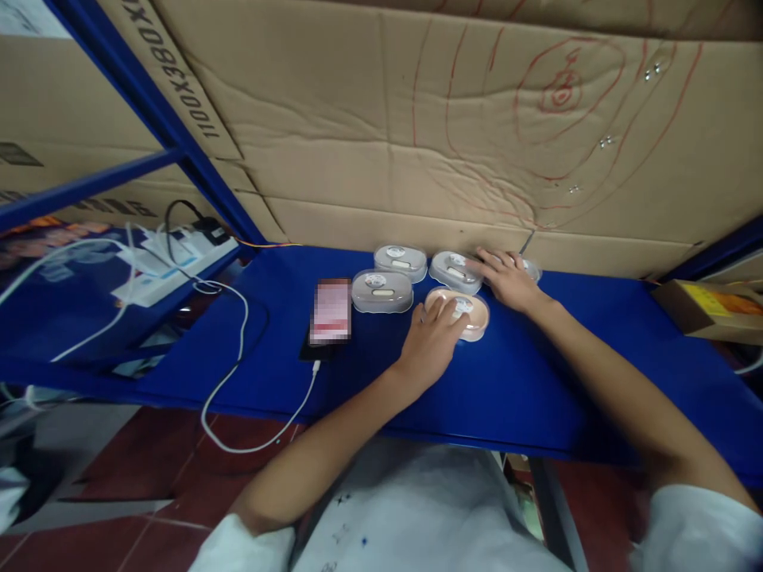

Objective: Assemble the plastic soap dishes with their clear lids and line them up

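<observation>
Several oval cases with clear covers and round labels stand together on the blue table. My left hand (434, 338) lies over the left part of a peach-coloured case (475, 318), its fingers apart on the lid. Behind it, my right hand (509, 278) reaches over a grey case (532, 272) at the right end, fingers spread, with fingertips by the neighbouring grey case (454, 272). Most of the right-end case is hidden under that hand. Two more grey cases, one at the back (400, 262) and one nearer (382, 292), sit to the left, untouched.
A phone (331, 311) with a white cable (243, 334) lies left of the cases. Power strips (172, 262) are at the far left beyond a blue frame. Cardboard (334, 119) walls the back, and an open carton (709, 314) stands at the right.
</observation>
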Available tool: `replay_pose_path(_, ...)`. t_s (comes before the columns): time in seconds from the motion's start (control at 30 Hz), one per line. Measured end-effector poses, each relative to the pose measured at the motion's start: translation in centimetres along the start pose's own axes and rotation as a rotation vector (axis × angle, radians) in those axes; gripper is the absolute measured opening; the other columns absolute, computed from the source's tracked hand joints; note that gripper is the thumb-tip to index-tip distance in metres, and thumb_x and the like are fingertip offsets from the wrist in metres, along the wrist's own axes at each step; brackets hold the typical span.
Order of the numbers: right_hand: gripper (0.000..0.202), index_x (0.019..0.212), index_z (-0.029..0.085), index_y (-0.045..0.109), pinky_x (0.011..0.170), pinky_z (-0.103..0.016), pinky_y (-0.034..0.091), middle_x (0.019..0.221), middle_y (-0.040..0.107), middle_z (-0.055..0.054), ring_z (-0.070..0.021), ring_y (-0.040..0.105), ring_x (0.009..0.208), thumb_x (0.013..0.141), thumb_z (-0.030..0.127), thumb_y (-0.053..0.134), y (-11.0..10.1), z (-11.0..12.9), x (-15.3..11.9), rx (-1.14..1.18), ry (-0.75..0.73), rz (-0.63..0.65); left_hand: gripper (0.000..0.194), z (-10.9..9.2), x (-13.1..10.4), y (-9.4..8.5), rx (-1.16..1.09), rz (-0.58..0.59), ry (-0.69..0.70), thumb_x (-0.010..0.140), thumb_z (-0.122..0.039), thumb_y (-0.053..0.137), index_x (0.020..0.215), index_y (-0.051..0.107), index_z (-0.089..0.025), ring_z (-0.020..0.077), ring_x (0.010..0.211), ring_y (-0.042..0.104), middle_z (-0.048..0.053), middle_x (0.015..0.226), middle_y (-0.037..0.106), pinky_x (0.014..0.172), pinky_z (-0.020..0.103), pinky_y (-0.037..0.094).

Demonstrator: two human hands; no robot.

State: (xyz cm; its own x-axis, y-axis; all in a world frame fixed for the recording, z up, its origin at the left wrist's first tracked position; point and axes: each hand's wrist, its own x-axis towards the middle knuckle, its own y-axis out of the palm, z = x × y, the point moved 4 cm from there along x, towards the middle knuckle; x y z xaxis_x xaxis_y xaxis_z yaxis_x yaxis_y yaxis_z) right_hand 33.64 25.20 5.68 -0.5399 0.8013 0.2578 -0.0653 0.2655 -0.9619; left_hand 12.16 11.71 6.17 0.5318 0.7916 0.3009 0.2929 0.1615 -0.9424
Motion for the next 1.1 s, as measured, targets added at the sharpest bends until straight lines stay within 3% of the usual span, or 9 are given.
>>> replay_pose_path(0.13,0.070,0.166,0.015,0.032,0.115,-0.071,0.035,0.170,0.037,-0.024,-0.0464,0.038,0.153,0.105,0.044,0.048,0.0,-2.7,-1.4,-0.020,0.188,0.000,0.052,0.2,1.2,0.3,-0.005,-0.003,-0.041,0.105,-0.015,0.051,0.156,0.051,-0.018,0.0426,0.159,0.036,0.023,0.171,0.040,0.121,0.076,0.032)
replay_pose_path(0.3,0.071,0.162,0.020,0.043,0.106,-0.066,0.045,0.160,0.053,-0.021,-0.0472,0.051,0.140,0.103,0.059,0.048,-1.7,-3.6,-6.8,-0.043,0.257,0.043,0.069,2.9,-0.9,-2.3,-0.008,-0.126,-0.157,0.103,-0.032,0.062,0.166,0.035,-0.023,0.0436,0.161,0.030,0.022,0.177,0.027,0.125,0.077,0.019)
replay_pose_path(0.37,0.071,0.161,0.024,0.045,0.102,-0.064,0.048,0.159,0.053,-0.020,-0.0480,0.053,0.136,0.102,0.064,0.048,-2.6,-2.1,-9.6,-0.067,0.236,0.048,0.067,5.0,-2.8,-3.9,0.025,-0.254,-0.300,0.102,-0.040,0.062,0.164,0.041,-0.024,0.0480,0.160,0.031,0.023,0.174,0.032,0.123,0.080,0.018)
replay_pose_path(0.43,0.073,0.162,0.025,0.044,0.099,-0.062,0.049,0.155,0.056,-0.019,-0.0466,0.056,0.131,0.102,0.066,0.050,-3.6,0.5,-12.3,-0.073,0.189,0.033,0.069,7.3,-4.9,-5.1,0.103,-0.285,-0.475,0.102,-0.045,0.061,0.164,0.041,-0.023,0.0514,0.159,0.029,0.026,0.174,0.031,0.120,0.083,0.018)
replay_pose_path(0.6,0.070,0.165,0.034,0.038,0.102,-0.061,0.048,0.154,0.057,-0.016,-0.0437,0.056,0.135,0.103,0.060,0.056,-5.5,8.1,-16.1,0.086,0.060,0.013,0.082,11.5,-8.9,-5.9,0.193,-0.056,-0.875,0.100,-0.053,0.058,0.168,0.029,-0.014,0.0559,0.150,0.042,0.037,0.165,0.037,0.107,0.080,0.041)
replay_pose_path(0.7,0.067,0.166,0.035,0.035,0.109,-0.062,0.045,0.158,0.054,-0.014,-0.0409,0.051,0.144,0.105,0.051,0.057,-5.9,11.4,-15.3,0.210,-0.052,0.033,0.083,12.3,-9.4,-6.3,0.155,0.060,-0.952,0.100,-0.050,0.057,0.167,0.026,-0.014,0.0517,0.127,0.065,0.033,0.149,0.058,0.101,0.069,0.050)
replay_pose_path(0.77,0.066,0.166,0.034,0.034,0.111,-0.063,0.044,0.160,0.052,-0.014,-0.0401,0.049,0.146,0.106,0.047,0.058,-6.0,12.7,-13.8,0.256,-0.103,0.031,0.081,12.5,-9.4,-6.7,0.154,0.106,-0.960,0.099,-0.048,0.058,0.165,0.028,-0.012,0.0487,0.118,0.070,0.029,0.136,0.067,0.099,0.063,0.053)
replay_pose_path(0.97,0.064,0.164,0.027,0.040,0.111,-0.060,0.042,0.161,0.052,-0.017,-0.0397,0.049,0.146,0.107,0.048,0.058,-4.9,13.6,-9.0,0.226,-0.167,0.032,0.072,13.4,-10.3,-7.3,0.162,0.112,-0.939,0.095,-0.045,0.060,0.155,0.037,-0.013,0.0474,0.121,0.069,0.026,0.133,0.068,0.096,0.057,0.055)
replay_pose_path(1.1,0.064,0.160,0.025,0.046,0.109,-0.058,0.042,0.158,0.054,-0.018,-0.0392,0.050,0.143,0.105,0.057,0.057,-4.1,13.5,-7.9,0.205,-0.162,-0.005,0.075,14.6,-10.9,-7.2,0.113,0.094,-0.971,0.092,-0.045,0.067,0.155,0.037,-0.017,0.0466,0.121,0.069,0.024,0.133,0.069,0.096,0.055,0.056)
